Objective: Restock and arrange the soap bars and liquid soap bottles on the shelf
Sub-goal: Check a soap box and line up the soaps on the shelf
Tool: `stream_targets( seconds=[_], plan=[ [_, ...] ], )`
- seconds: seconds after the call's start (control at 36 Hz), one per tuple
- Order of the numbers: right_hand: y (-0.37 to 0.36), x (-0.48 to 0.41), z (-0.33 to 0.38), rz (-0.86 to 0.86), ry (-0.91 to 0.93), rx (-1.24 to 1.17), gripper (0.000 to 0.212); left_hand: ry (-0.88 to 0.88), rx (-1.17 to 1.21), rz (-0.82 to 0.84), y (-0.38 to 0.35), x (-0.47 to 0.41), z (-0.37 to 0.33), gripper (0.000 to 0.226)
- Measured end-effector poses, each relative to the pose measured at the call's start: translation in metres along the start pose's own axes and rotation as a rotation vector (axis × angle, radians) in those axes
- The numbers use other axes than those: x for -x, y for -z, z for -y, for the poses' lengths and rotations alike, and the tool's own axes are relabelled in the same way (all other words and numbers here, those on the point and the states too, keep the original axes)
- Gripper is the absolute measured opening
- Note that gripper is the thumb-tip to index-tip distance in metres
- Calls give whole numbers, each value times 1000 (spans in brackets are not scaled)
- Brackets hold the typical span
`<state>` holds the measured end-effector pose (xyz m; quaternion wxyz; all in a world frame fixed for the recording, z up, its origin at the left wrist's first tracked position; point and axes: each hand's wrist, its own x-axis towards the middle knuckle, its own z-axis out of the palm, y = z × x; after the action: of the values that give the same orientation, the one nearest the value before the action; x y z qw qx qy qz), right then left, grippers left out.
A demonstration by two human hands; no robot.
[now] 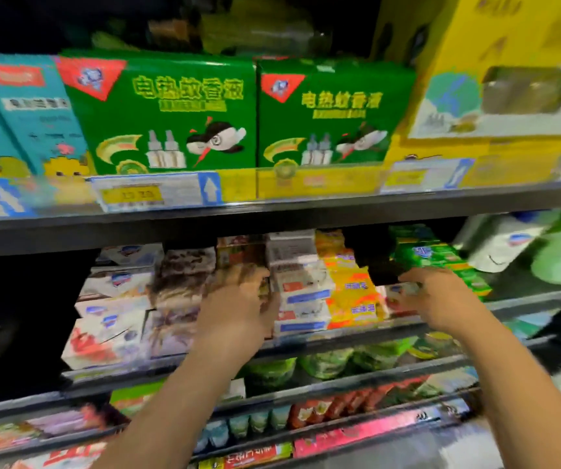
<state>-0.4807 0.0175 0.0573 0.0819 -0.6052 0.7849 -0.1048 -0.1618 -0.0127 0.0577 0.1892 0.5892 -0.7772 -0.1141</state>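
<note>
The soap shelf (340, 336) crosses the middle of the view. On the shelf above it, at 12 o'clock, stand large green mosquito-liquid boxes (171, 113), which are no part of this job. The task's goods sit below: stacks of soap bar boxes run from 9 o'clock toward 3 o'clock, first white packs (113, 309), then brown-patterned packs (177, 286), white-and-blue packs (302, 299), yellow packs (350, 289) and green packs (441, 258). What look like liquid soap bottles (509, 242), white and pale green, stand at 3 o'clock. The step in hand looks like squaring up the soap bars. The left hand (238, 309) reaches in at the seam between the brown-patterned and white-and-blue stacks. Its fingers are pushed forward against the packs, but blur hides whether they curl round one, so I cannot tell its grip. The right hand (441, 299) stretches toward 10 o'clock with its fingertips on a small white-and-red pack (404, 294) under the green ones. Whether it pinches that pack or only touches it cannot be told. The next move probably calls for sliding that pack flush into the dark gap between the yellow and green stacks, and steadying the neighbours so nothing topples. Motion blur smears every label, the shelf backs are dark, and the bottles are cut off at the right edge.
</note>
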Motion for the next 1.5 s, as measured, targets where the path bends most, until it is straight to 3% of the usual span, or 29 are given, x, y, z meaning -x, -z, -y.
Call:
stream_targets(
  seconds=[0.11, 0.22, 0.36, 0.5, 0.61, 0.78, 1.06, 1.14, 1.22, 1.28, 1.33, 1.44, 1.5],
  plan=[
    [-3, -13, -27, 72, 25, 92, 44, -56, 65, 92, -20, -18, -48, 42],
    [-3, -23, -39, 124, 58, 112, 51, -77, -15, 154, -37, -34, -85, 54],
    [-1, -46, -53, 268, 97, 118, 70, -109, -165, 54, -56, -67, -106, 59],
    [-10, -66, -69, 340, 202, 196, 52, -68, -342, 41, -82, -75, -90, 67],
    [-11, -63, -68, 354, 278, 257, 54, -42, -440, 94, -83, -77, -89, 77],
    [-14, -62, -79, 299, 341, 276, 30, 48, -447, 187, -69, -75, -104, 66],
    [1, -61, -78, 322, 277, 108, 70, 109, -423, 223, -71, -76, -110, 53],
    [9, -59, -78, 325, 308, 88, 54, 112, -404, 225, -68, -75, -112, 48],
    [15, -51, -81, 274, 303, 18, 31, 121, -380, 230, -65, -75, -111, 48],
    [16, -45, -87, 222, 269, -52, 31, 126, -356, 230, -62, -72, -114, 49],
    [14, -42, -96, 131, 246, -267, 37, 149, -272, 242, -61, -72, -113, 53],
    [15, -29, -111, 81, 128, -739, 35, 196, 64, 147, -58, -72, -110, 91],
    [19, -20, -115, 101, 107, -992, 34, 95, 98, 54, -59, -65, -120, 74]
  ],
)
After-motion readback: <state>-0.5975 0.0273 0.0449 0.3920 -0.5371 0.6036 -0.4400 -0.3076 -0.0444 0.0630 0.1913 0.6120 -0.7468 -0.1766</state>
